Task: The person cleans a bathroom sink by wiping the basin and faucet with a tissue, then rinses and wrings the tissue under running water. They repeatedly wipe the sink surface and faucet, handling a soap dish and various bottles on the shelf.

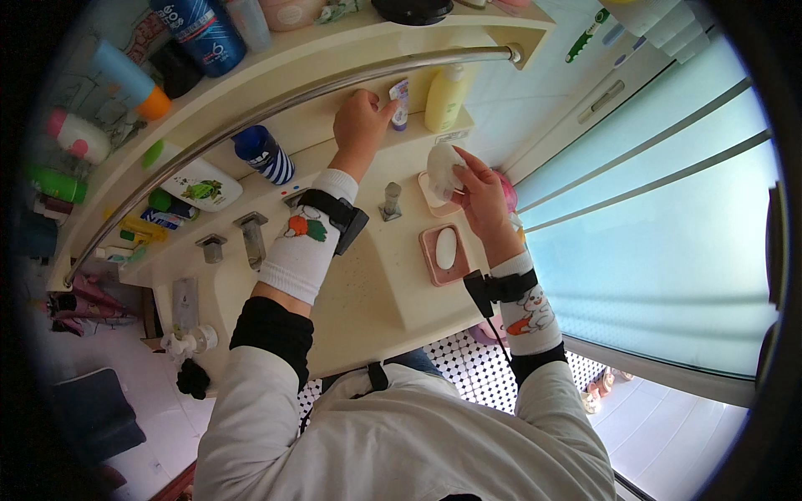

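Observation:
My left hand is at the back ledge of the washbasin, pinching a small tube with a purple cap pointing down. A yellow pump bottle stands just right of the tube. In my right hand is a crumpled white cloth or wipe, gripped between thumb and fingers. It is above a pale soap dish, which it partly hides. Nearer to me, a pink soap dish holds a white oval bar of soap. The cream washbasin spreads below both forearms.
A metal rail runs along the upper shelf, above my left hand. A blue striped can and a white bottle line the ledge. The faucet is left of my left forearm. A frosted glass door stands right.

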Available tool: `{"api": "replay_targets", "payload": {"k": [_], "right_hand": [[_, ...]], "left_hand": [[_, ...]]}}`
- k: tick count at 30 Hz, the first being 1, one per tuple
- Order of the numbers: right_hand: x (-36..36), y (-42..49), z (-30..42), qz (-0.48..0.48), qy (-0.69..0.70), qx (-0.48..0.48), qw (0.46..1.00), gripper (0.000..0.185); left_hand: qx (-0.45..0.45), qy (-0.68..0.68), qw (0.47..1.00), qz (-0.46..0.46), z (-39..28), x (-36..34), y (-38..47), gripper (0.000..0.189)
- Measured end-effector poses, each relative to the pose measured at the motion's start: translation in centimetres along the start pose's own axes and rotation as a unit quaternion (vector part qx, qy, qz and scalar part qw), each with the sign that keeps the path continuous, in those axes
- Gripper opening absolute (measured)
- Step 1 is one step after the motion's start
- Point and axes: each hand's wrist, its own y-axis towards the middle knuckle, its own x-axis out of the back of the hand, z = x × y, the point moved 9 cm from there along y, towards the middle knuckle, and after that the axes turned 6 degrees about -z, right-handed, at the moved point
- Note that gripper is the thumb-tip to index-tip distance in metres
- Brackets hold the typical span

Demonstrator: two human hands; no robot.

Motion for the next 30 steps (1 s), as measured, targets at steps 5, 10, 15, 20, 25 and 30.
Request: {"api": "replay_targets", "payload": {"k": [5, 10, 15, 20, 25, 30], "right_hand": [[0.5, 2.9, -1.7, -0.005, -0.069, 0.013, 0.997, 0.044], [-3.6, 5.1, -1.3, 0.032, -0.373, 0.191, 0.907, 0.05], [-12.4, 5.6, -4.9, 0.235, -0.547, 0.25, 0.764, 0.046], [-14.5, 5.9, -5.6, 0.261, -0.703, 0.329, 0.574, 0.058], [-14.1, 5.6, -4.9, 0.186, -0.727, 0.389, 0.535, 0.05], [-12.1, 7.5, -5.4, 0.088, -0.813, 0.343, 0.462, 0.054]], "left_hand": [[-0.046, 0.009, 0.999, 0.012, -1.7, -0.5, -0.4, 0.025], [-0.026, 0.011, 1.0, 0.006, -0.4, 3.2, -0.8, 0.016], [0.005, 0.003, 1.0, 0.0, 3.5, 8.5, -2.9, 0.014], [-0.006, 0.031, 0.999, -0.023, 4.7, 9.3, -3.2, 0.018], [0.0, 0.028, 0.999, -0.018, 5.4, 8.1, -2.4, 0.016], [0.002, 0.098, 0.995, 0.018, 5.7, 7.3, -1.8, 0.02]]}}
